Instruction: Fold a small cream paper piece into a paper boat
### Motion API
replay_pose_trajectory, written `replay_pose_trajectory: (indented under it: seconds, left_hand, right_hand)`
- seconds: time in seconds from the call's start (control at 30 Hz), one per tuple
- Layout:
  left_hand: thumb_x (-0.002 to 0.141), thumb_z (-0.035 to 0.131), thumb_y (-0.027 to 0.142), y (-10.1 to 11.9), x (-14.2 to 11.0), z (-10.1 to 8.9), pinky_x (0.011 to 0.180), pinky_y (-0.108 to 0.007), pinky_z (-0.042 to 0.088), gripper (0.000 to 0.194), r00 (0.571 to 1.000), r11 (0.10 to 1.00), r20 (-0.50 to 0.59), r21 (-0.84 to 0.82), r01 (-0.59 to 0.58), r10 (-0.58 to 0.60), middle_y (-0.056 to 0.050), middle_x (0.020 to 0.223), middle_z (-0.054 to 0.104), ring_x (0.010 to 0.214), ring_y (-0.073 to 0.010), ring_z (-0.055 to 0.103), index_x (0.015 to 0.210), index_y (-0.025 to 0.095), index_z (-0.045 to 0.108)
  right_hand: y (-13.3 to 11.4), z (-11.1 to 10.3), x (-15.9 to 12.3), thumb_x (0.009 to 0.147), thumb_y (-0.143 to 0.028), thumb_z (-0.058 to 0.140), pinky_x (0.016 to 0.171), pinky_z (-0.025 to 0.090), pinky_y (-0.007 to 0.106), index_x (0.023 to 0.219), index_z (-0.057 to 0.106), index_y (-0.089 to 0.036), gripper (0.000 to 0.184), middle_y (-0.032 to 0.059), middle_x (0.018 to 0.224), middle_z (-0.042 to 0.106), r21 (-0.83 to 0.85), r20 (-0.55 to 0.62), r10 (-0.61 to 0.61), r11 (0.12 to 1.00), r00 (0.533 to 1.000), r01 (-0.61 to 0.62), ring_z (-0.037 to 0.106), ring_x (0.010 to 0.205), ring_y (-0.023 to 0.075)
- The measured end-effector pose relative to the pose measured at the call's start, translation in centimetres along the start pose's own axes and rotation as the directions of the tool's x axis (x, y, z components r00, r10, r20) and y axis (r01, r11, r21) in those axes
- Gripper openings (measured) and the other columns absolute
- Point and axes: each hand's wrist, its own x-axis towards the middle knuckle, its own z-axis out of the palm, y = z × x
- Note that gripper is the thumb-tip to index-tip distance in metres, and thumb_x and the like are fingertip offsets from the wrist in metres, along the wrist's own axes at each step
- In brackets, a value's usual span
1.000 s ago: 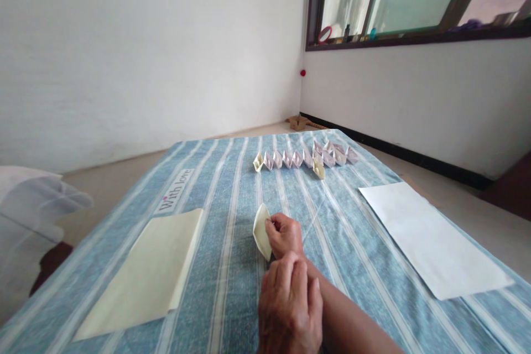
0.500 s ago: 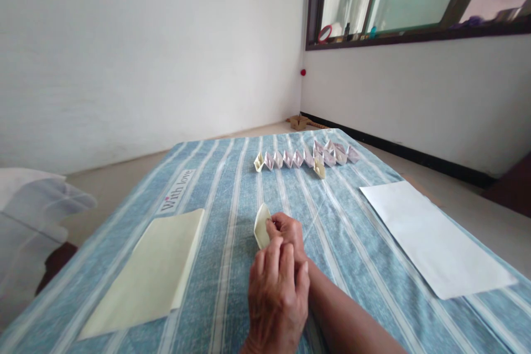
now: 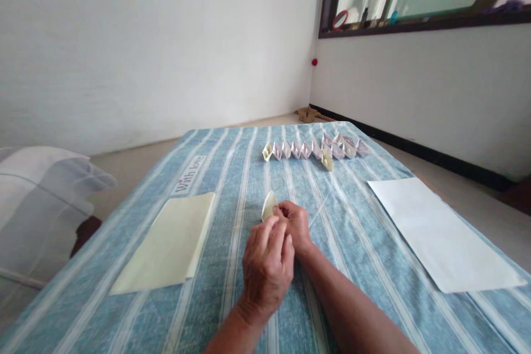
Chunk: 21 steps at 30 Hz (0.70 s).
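Observation:
A small folded piece of pale yellow paper (image 3: 269,206) stands on the blue striped cloth (image 3: 232,188) in the middle of the table. My right hand (image 3: 295,223) pinches its right side with closed fingers. My left hand (image 3: 266,266) is in front of it, fingers curled onto the same folded paper, hiding its lower part. A row of several small folded paper boats (image 3: 315,149), white and pale yellow, lies at the far end of the cloth.
A pale yellow sheet (image 3: 170,246) lies flat at the left of the cloth. A white sheet (image 3: 440,235) lies at the right. A white netted cloth (image 3: 41,199) hangs at the far left. Walls and a window ledge stand behind.
My left hand has moved forward from the near edge up to the folded paper and closed on it. The view has shifted a little, so everything sits slightly farther right.

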Motion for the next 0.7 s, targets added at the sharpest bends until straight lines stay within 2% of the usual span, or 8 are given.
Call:
replay_pose_trajectory:
  seconds: [0.17, 0.27, 0.4, 0.7]
  left_hand:
    - [0.082, 0.048, 0.002, -2.7, -0.1, 0.3, 0.090, -0.047, 0.053, 0.029, 0.996, 0.993, -0.041, 0.077, 0.085, -0.082, -0.021, 0.122, 0.056, 0.110, -0.0312, 0.057, 0.106, 0.009, 0.063]
    - [0.078, 0.043, -0.003, -4.0, -0.4, 0.5, 0.093, -0.046, 0.052, 0.038, 0.992, 0.992, -0.004, 0.027, 0.125, -0.125, -0.019, 0.131, 0.050, 0.118, -0.0306, 0.053, 0.106, 0.011, 0.064]
    - [0.071, 0.043, -0.008, -5.0, -0.6, 0.7, 0.097, -0.048, 0.050, 0.048, 0.989, 0.993, 0.088, -0.005, 0.117, -0.116, -0.014, 0.140, 0.043, 0.127, -0.0306, 0.046, 0.107, 0.017, 0.063]
    - [0.072, 0.055, -0.004, -5.2, -0.7, 0.3, 0.102, -0.051, 0.046, 0.028, 0.976, 0.992, 0.184, -0.004, 0.123, -0.120, -0.016, 0.143, 0.041, 0.129, -0.0341, 0.044, 0.090, 0.015, 0.065]
  right_hand:
    - [-0.9, -0.6, -0.4, 0.078, -0.036, 0.054, 0.056, 0.035, 0.026, 0.067, 0.063, -0.018, 0.023, -0.0013, 0.058, 0.057, -0.094, -0.057, -0.017, 0.996, 0.998, 0.012, 0.048, 0.055, 0.0131]
    - [-0.9, -0.7, -0.5, 0.078, -0.036, 0.054, 0.056, 0.036, 0.026, 0.067, 0.064, -0.017, 0.024, -0.0017, 0.058, 0.057, -0.107, -0.047, -0.028, 0.994, 0.998, 0.023, 0.049, 0.055, 0.0130]
    - [-0.6, -0.9, -0.5, 0.077, -0.037, 0.054, 0.053, 0.035, 0.025, 0.067, 0.064, -0.017, 0.025, -0.0015, 0.056, 0.056, -0.097, -0.029, -0.035, 0.995, 0.999, 0.032, 0.048, 0.052, 0.0127]
    - [-0.6, -1.3, -0.3, 0.074, -0.039, 0.059, 0.050, 0.036, 0.025, 0.068, 0.065, -0.016, 0.025, -0.0001, 0.058, 0.059, -0.030, 0.035, 0.015, 0.999, 0.999, -0.014, 0.049, 0.053, 0.0126]
